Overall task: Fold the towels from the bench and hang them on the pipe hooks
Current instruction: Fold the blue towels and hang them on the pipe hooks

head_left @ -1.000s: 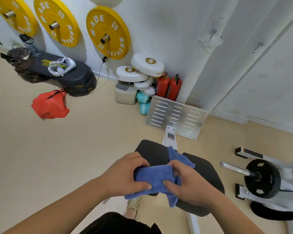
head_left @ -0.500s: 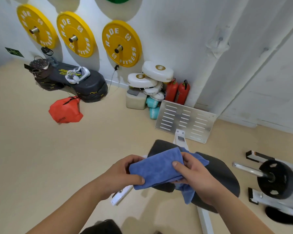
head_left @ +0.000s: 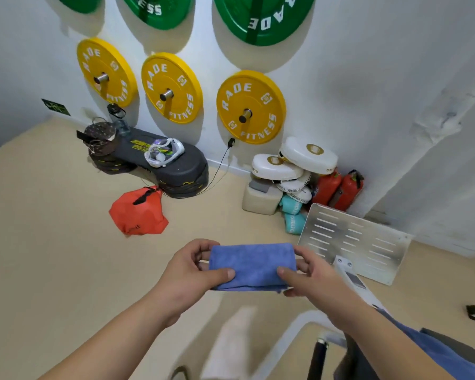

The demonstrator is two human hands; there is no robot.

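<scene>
The towel (head_left: 251, 266) is now a flat, squared rectangle; a second ago it was bunched, half-folded, over the bench (head_left: 461, 348). The fold looks finished, so hanging comes next. It is held level in the air above the floor, clear of the bench, stretched between both hands. The left hand (head_left: 192, 272) pinches its left end, thumb on top and fingers curled beneath; the right hand (head_left: 313, 278) pinches the right end likewise. A second towel (head_left: 433, 355) lies on the bench. No hook shows clearly on the pipe (head_left: 428, 138).
</scene>
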